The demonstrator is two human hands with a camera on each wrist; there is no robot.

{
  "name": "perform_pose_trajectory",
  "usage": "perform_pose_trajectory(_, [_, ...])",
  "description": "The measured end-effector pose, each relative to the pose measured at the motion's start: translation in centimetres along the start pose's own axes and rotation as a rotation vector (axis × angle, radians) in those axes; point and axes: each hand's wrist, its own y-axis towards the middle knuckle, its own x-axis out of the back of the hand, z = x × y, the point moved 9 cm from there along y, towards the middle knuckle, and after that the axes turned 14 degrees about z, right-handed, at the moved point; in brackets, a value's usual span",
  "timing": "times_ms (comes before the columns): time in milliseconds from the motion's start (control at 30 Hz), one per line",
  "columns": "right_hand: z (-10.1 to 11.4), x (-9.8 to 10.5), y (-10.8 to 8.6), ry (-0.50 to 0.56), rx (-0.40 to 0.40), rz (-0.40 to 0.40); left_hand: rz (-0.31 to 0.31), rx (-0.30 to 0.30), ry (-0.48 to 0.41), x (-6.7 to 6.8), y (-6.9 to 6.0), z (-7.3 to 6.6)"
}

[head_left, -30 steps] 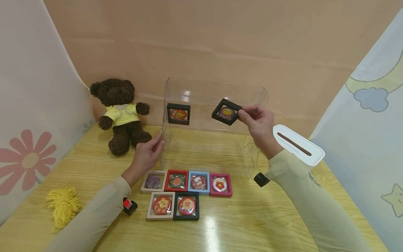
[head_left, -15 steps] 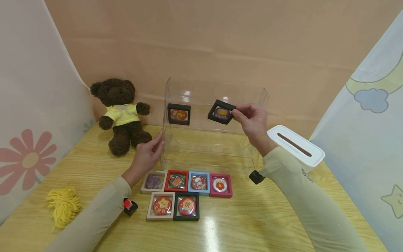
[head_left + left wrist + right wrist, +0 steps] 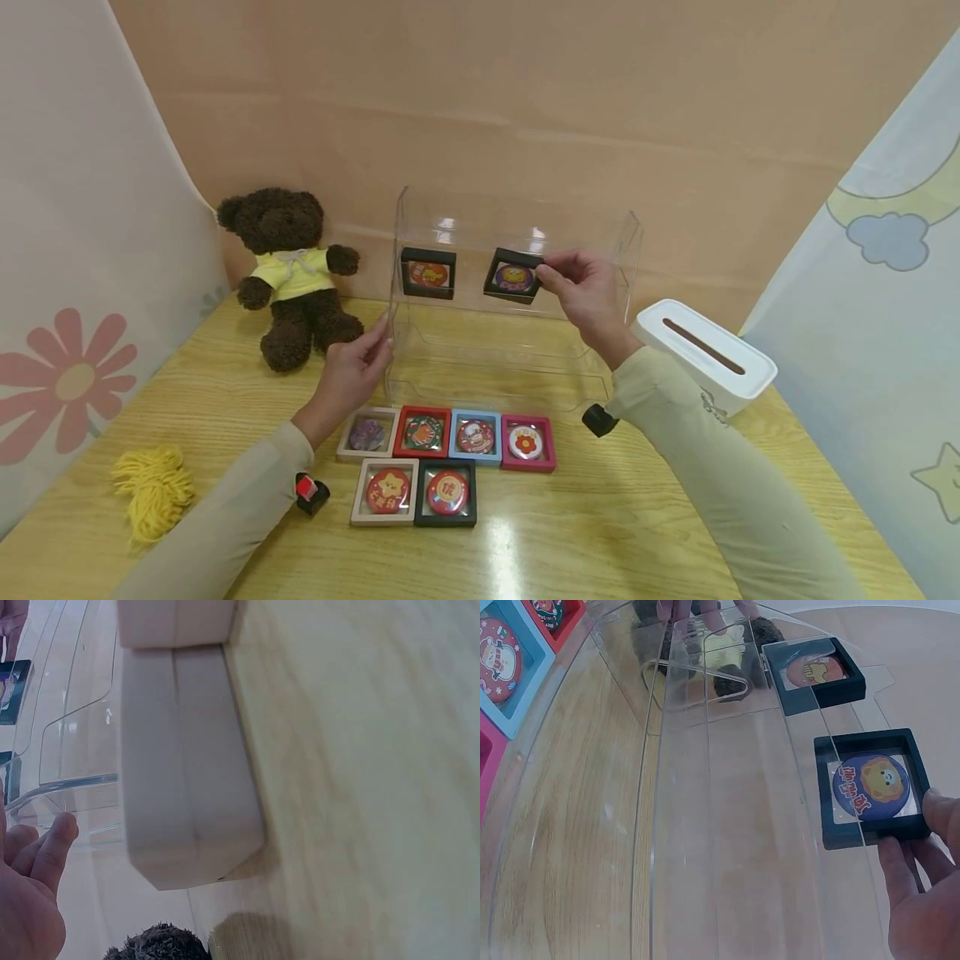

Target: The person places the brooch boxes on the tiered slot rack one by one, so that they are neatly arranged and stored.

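Note:
The right hand (image 3: pixel 588 304) pinches the right edge of a black frame (image 3: pixel 513 277) with a purple lion badge, slightly tilted at the upper tier of a clear acrylic rack (image 3: pixel 510 363). In the right wrist view, the thumb and fingers grip one corner of that lion frame (image 3: pixel 871 787). A second black frame (image 3: pixel 428 273) with an orange badge stands at the left end of the same tier. The left hand (image 3: pixel 348 375) holds the rack's left side panel between thumb and fingers; in the left wrist view, the hand (image 3: pixel 34 885) is beside the panel's edge.
Before the rack lie several framed badges, among them a red frame (image 3: pixel 422 432), a pink one (image 3: pixel 528 443) and a black one (image 3: pixel 446 493). A brown teddy bear (image 3: pixel 288 275) sits left, yellow yarn (image 3: pixel 153 492) front left, a white tissue box (image 3: pixel 705 350) right.
The right hand has moved left and slightly down with the lion frame, which is now less tilted and nearer the orange-badge frame. The left hand has stayed on the rack's side.

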Motion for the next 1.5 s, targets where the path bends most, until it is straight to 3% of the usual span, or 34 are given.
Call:
perform_pose_trajectory(333, [-0.6, -0.5, 0.2, -0.076, -0.057, 0.015, 0.008, 0.004, -0.011, -0.1, -0.1, 0.0])
perform_pose_trajectory(800, [-1.0, -0.7, 0.3, -0.069, -0.096, 0.033, 0.008, 0.006, -0.03, -0.2, -0.2, 0.0])
perform_pose_trajectory(1133, [-0.3, -1.3, 0.4, -0.117, -0.055, 0.078, 0.03, 0.027, -0.021, -0.2, -0.1, 0.1])
perform_pose_trajectory(1500, [-0.1, -2.4, 0.6, -0.149, -0.09, 0.126, 0.034, 0.03, -0.03, -0.2, -0.1, 0.2])
